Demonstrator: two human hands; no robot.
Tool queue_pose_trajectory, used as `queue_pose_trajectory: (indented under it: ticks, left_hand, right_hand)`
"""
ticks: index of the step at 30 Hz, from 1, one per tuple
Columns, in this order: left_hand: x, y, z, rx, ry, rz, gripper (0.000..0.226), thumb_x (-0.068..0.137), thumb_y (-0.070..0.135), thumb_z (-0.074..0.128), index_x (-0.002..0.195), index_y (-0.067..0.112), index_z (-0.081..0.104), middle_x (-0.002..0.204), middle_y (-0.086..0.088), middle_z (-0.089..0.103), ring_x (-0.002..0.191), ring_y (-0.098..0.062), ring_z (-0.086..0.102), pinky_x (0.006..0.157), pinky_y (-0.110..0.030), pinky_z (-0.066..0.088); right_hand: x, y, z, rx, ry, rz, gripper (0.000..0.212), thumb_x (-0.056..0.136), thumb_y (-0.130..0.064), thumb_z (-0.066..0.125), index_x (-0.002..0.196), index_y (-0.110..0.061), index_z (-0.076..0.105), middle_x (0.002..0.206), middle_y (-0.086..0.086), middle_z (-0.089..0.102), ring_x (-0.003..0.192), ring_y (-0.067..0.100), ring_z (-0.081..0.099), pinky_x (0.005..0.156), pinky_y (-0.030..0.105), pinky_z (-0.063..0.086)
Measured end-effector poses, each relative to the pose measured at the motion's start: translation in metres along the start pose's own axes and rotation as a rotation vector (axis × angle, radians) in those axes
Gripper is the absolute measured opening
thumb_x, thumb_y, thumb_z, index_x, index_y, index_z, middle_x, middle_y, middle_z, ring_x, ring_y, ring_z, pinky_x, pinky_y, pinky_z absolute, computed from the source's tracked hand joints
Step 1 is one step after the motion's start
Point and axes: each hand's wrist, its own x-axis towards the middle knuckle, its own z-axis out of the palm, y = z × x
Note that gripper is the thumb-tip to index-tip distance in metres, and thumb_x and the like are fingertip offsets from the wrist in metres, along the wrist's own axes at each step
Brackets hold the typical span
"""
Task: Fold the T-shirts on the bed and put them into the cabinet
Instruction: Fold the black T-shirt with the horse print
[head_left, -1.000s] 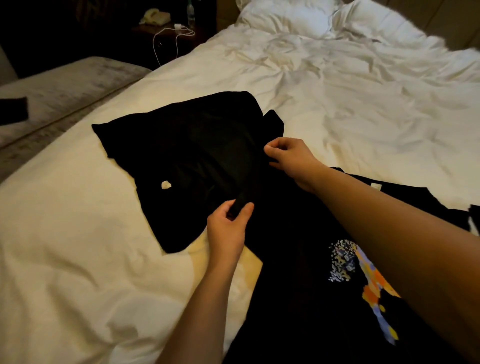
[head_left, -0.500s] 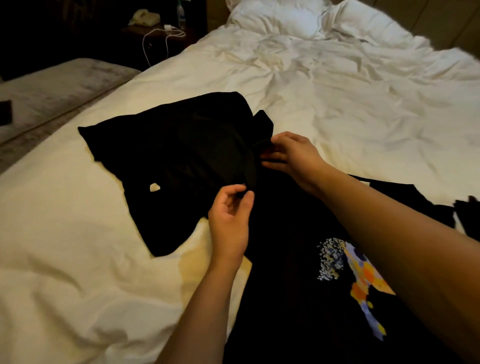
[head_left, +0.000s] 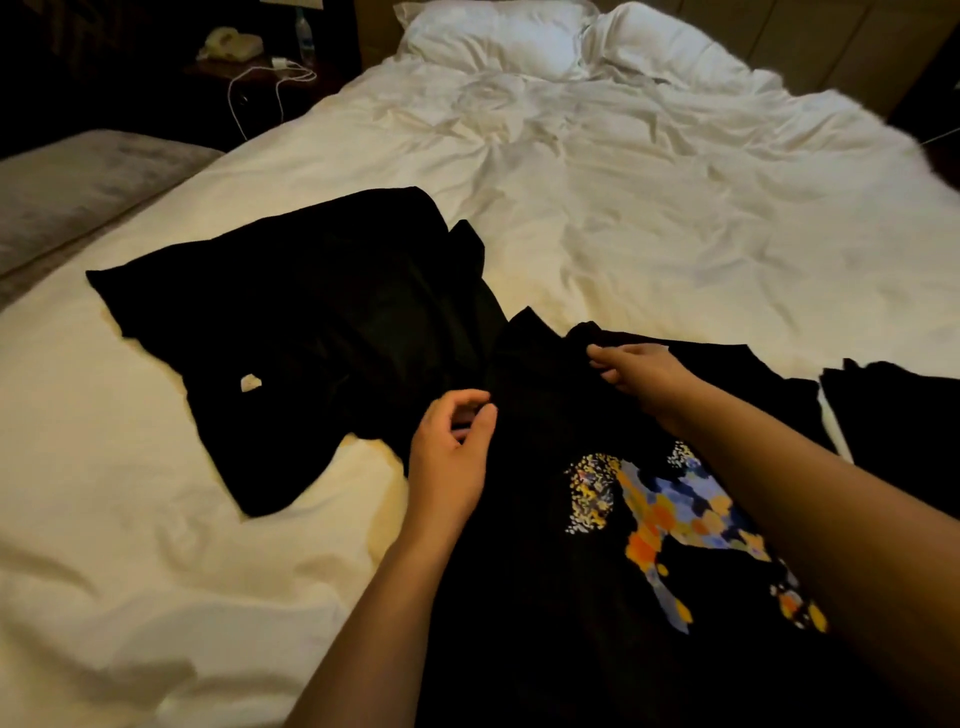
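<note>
A black T-shirt with a colourful print (head_left: 545, 545) lies spread on the white bed (head_left: 649, 208) in front of me. My left hand (head_left: 452, 457) pinches its left edge between thumb and fingers. My right hand (head_left: 639, 371) grips the black cloth near the shirt's top edge. A second black T-shirt (head_left: 291, 332) with a small white tag lies crumpled to the left, partly overlapped by the printed one. More black cloth (head_left: 893, 415) shows at the right edge.
White pillows (head_left: 493, 36) lie at the head of the bed. A dark nightstand (head_left: 249, 73) at the back left holds a phone, a bottle and a white cable. A grey bench (head_left: 78, 182) runs along the bed's left side.
Both hands have drawn back toward me and to the right, pulling the printed shirt's edge off the crumpled shirt. More of the print shows now.
</note>
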Motion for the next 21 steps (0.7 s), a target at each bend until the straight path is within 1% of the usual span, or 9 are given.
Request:
queue_pose_trajectory:
  ticks: [2, 4, 6, 8, 10, 13, 15, 18, 21]
  left_hand:
    - [0.004, -0.006, 0.003, 0.071, 0.055, -0.075, 0.016, 0.095, 0.029, 0.065, 0.111, 0.031, 0.065, 0.113, 0.01, 0.065, 0.099, 0.002, 0.061, 0.092, -0.028, 0.053]
    - [0.006, -0.008, 0.003, 0.119, 0.084, -0.088, 0.027, 0.094, 0.031, 0.067, 0.12, 0.027, 0.064, 0.111, 0.012, 0.065, 0.1, 0.0, 0.06, 0.093, -0.028, 0.052]
    - [0.007, -0.008, 0.004, 0.183, 0.075, -0.082, 0.032, 0.092, 0.032, 0.069, 0.123, 0.023, 0.066, 0.106, 0.009, 0.066, 0.094, -0.002, 0.061, 0.087, -0.022, 0.051]
    - [0.008, -0.01, 0.004, 0.234, 0.074, -0.081, 0.031, 0.09, 0.031, 0.072, 0.12, 0.022, 0.069, 0.1, 0.006, 0.066, 0.087, -0.003, 0.06, 0.077, -0.013, 0.046]
    - [0.009, -0.011, 0.002, 0.252, 0.077, -0.077, 0.025, 0.089, 0.028, 0.074, 0.112, 0.019, 0.072, 0.092, 0.006, 0.067, 0.082, -0.003, 0.062, 0.07, -0.009, 0.044]
    - [0.011, -0.013, 0.0, 0.211, 0.076, -0.08, 0.012, 0.089, 0.021, 0.075, 0.099, 0.017, 0.075, 0.076, 0.008, 0.067, 0.07, 0.002, 0.062, 0.064, -0.006, 0.044]
    - [0.012, -0.014, 0.0, 0.192, 0.082, -0.076, 0.006, 0.088, 0.019, 0.074, 0.095, 0.019, 0.074, 0.072, 0.009, 0.066, 0.066, 0.005, 0.06, 0.062, -0.006, 0.043]
    - [0.013, -0.016, 0.001, 0.199, 0.087, -0.094, 0.005, 0.089, 0.022, 0.074, 0.091, 0.026, 0.072, 0.068, 0.007, 0.062, 0.062, 0.003, 0.057, 0.059, -0.007, 0.042]
    - [0.014, -0.018, 0.002, 0.178, 0.084, -0.118, 0.007, 0.09, 0.026, 0.072, 0.085, 0.03, 0.069, 0.067, 0.007, 0.064, 0.064, 0.002, 0.06, 0.059, -0.01, 0.044]
  right_hand:
    - [0.001, -0.007, 0.006, -0.075, -0.041, -0.051, 0.038, 0.095, -0.044, 0.062, 0.104, -0.008, 0.069, 0.081, 0.002, 0.057, 0.07, 0.014, 0.052, 0.065, 0.025, 0.043]
    - [0.002, -0.017, 0.014, -0.156, -0.065, -0.09, 0.039, 0.096, -0.044, 0.06, 0.105, -0.008, 0.07, 0.079, 0.003, 0.057, 0.068, 0.013, 0.052, 0.063, 0.024, 0.042]
    - [0.006, -0.026, 0.023, -0.226, -0.086, -0.089, 0.049, 0.097, -0.047, 0.057, 0.108, -0.001, 0.07, 0.072, 0.004, 0.055, 0.058, 0.012, 0.05, 0.055, 0.024, 0.04]
    - [0.016, -0.031, 0.033, -0.265, -0.067, -0.066, 0.056, 0.098, -0.047, 0.053, 0.112, 0.006, 0.067, 0.076, 0.009, 0.053, 0.057, 0.015, 0.048, 0.053, 0.026, 0.039]
    - [0.025, -0.035, 0.039, -0.205, -0.036, -0.034, 0.049, 0.1, -0.045, 0.05, 0.109, 0.0, 0.068, 0.081, 0.008, 0.055, 0.06, 0.015, 0.049, 0.056, 0.027, 0.039]
    - [0.037, -0.042, 0.044, 0.007, -0.078, -0.009, 0.047, 0.102, -0.047, 0.045, 0.114, -0.006, 0.064, 0.101, 0.006, 0.066, 0.08, 0.016, 0.061, 0.069, 0.028, 0.047]
    - [0.043, -0.045, 0.045, 0.093, -0.13, -0.026, 0.049, 0.104, -0.048, 0.038, 0.121, -0.008, 0.06, 0.114, 0.003, 0.064, 0.094, 0.014, 0.061, 0.077, 0.026, 0.049]
    - [0.054, -0.046, 0.044, 0.102, -0.138, -0.107, 0.053, 0.104, -0.051, 0.032, 0.13, -0.012, 0.059, 0.13, 0.001, 0.058, 0.117, 0.016, 0.055, 0.104, 0.033, 0.043]
    - [0.059, -0.042, 0.043, 0.09, -0.179, -0.13, 0.052, 0.103, -0.053, 0.034, 0.121, -0.015, 0.064, 0.126, 0.003, 0.062, 0.117, 0.018, 0.058, 0.106, 0.034, 0.042]
